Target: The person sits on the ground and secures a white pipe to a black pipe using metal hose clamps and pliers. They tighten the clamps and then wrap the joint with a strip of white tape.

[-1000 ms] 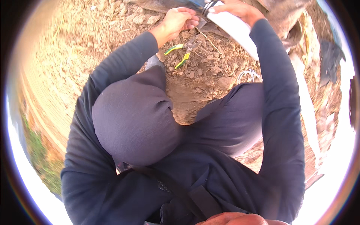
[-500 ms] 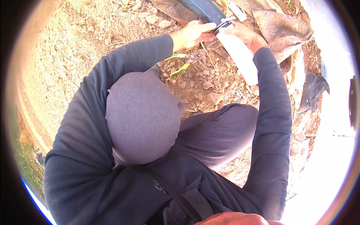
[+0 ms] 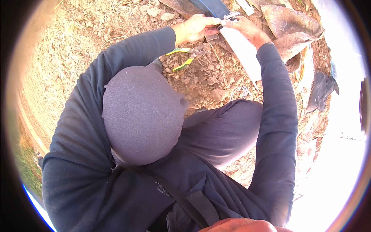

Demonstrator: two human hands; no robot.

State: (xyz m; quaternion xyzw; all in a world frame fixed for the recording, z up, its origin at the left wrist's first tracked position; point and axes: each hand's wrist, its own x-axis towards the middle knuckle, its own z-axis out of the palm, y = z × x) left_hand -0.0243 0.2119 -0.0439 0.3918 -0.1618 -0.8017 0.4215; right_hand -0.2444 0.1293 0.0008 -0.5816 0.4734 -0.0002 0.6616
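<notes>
White tube (image 3: 242, 52), left hand (image 3: 197, 28) and right hand (image 3: 248, 30) pinching its upper end, joint (image 3: 220, 27) half-hidden between, dark hose (image 3: 211, 8) above tube cut off

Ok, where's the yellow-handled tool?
Head view, upper middle: the yellow-handled tool lies on the soil, below the left hand and left of the white tube.

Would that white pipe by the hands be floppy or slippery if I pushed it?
The white pipe is probably stiff: its long edges look nearly straight. It might be slippery, since its side looks smooth, though glare hides detail. Pushing it could nudge the dark hose, because they seem to meet at the fingers.
</notes>
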